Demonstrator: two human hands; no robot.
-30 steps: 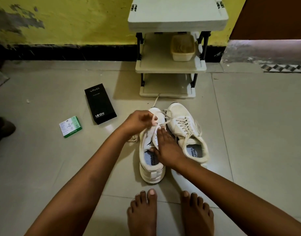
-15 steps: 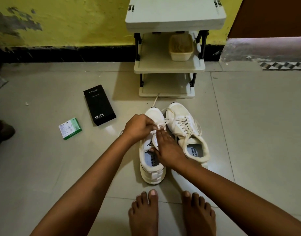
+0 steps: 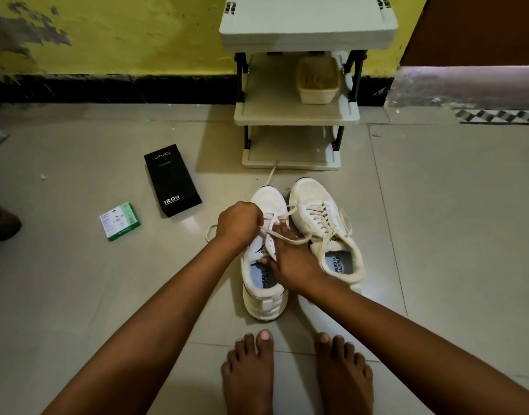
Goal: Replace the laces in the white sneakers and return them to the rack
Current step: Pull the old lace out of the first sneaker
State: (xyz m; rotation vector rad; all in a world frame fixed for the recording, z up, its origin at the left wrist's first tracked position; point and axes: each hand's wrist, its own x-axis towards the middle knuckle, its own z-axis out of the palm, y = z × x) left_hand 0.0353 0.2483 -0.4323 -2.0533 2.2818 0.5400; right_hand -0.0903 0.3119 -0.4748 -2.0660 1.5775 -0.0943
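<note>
Dim indoor light, floor glare, wide-angle edge bending.

Both bare arms reach forward. The left hand [image 3: 239,224] is curled in a tight grip with knuckles up; the right hand [image 3: 293,262] lies just beside it, fingers stretched flat, thumb tucked under.
</note>
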